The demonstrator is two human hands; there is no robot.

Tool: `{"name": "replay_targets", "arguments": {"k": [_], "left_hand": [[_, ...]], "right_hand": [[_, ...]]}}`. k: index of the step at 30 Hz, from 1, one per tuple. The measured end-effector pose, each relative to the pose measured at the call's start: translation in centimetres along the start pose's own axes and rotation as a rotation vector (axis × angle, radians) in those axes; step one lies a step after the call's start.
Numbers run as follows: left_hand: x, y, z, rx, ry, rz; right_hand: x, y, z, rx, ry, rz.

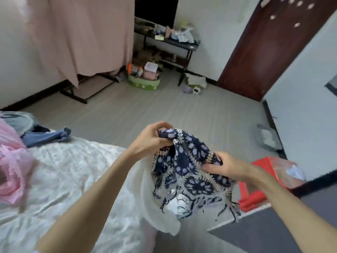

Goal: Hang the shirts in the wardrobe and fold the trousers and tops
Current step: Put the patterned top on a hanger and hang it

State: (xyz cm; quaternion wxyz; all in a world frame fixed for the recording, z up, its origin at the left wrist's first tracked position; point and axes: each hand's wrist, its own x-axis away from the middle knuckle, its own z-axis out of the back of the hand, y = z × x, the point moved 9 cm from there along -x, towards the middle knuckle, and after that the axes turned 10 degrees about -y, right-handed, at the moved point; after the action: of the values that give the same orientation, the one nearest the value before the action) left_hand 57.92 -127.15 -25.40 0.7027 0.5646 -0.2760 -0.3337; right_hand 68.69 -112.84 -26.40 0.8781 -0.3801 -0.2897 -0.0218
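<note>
The fingers [165, 129] of the left hand [151, 138] are curled and pinch the top edge of a patterned top [189, 172], dark blue with pale flowers. The fingers of the right hand [225, 166] are also curled, and they grip the same cloth lower on its right side. Held at two points like this, the garment hangs bunched in the air between the hands, probably so that the person can find its edges before folding. A white cloth [145, 194] hangs down beside it on the left; I cannot tell if it is part of the top. The top is just right of the bed [73, 179], above the floor. On the far left of the bed lie a blue garment [47, 137] and a pink cloth [12, 165]. A red box [255, 190] stands on the right.
</note>
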Motion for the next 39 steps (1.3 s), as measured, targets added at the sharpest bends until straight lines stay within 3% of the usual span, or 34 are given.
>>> {"name": "replay_targets", "arguments": {"k": [2,5,6,10,12,14,16,18,20,22,24,28,31,35,37,39], "left_hand": [[-2.8,2.1,-4.4,0.161,-0.054,0.023],[-6.2,4.3,-12.1,0.397,-0.128,0.157],[-6.9,5.2,-15.2,0.422,-0.160,0.205],[-8.3,9.4,-26.7,0.412,-0.452,0.286],[-8.5,11.4,-30.9,0.344,-0.555,0.215],[-9.7,12.0,-31.5,0.102,-0.481,0.082],[-11.5,12.0,-30.1,-0.381,-0.267,-0.015],[-12.1,11.5,-28.9,-0.583,-0.103,-0.037],[-11.9,10.8,-29.5,-0.485,-0.080,-0.112],[-11.2,10.1,-31.4,-0.341,-0.161,-0.167],[-9.9,8.6,-34.6,-0.220,-0.362,-0.141],[-6.7,5.5,-39.4,-0.248,-0.692,-0.081],[-6.2,5.8,-40.2,-0.177,-0.680,-0.112],[-7.7,8.9,-38.0,-0.299,-0.406,-0.191],[-8.2,9.9,-37.2,-0.262,-0.417,-0.133],[-8.3,10.7,-37.2,-0.243,-0.491,-0.074]], "right_hand": [[4.7,2.7,3.3,-0.072,0.188,0.027],[13.1,7.4,7.6,-0.187,0.621,0.054],[15.4,8.9,7.6,-0.233,0.670,0.080],[18.8,11.4,4.4,-0.258,0.658,0.229],[21.9,14.8,5.3,-0.320,0.889,0.171],[25.3,18.5,6.4,-0.430,1.056,0.005],[28.6,21.9,6.9,-0.533,1.080,-0.158],[30.7,24.0,7.2,-0.623,1.056,-0.231],[32.0,25.0,7.4,-0.698,1.087,-0.240],[32.7,25.8,7.5,-0.768,1.173,-0.237],[32.8,26.1,7.2,-0.825,1.240,-0.248],[32.2,24.9,6.7,-0.855,1.155,-0.191],[32.2,24.6,7.0,-0.953,1.075,-0.102],[32.4,25.8,6.5,-1.095,0.985,-0.122],[33.2,27.3,6.4,-0.864,1.050,-0.327],[33.7,27.2,6.6,-0.605,1.114,-0.358]]}}
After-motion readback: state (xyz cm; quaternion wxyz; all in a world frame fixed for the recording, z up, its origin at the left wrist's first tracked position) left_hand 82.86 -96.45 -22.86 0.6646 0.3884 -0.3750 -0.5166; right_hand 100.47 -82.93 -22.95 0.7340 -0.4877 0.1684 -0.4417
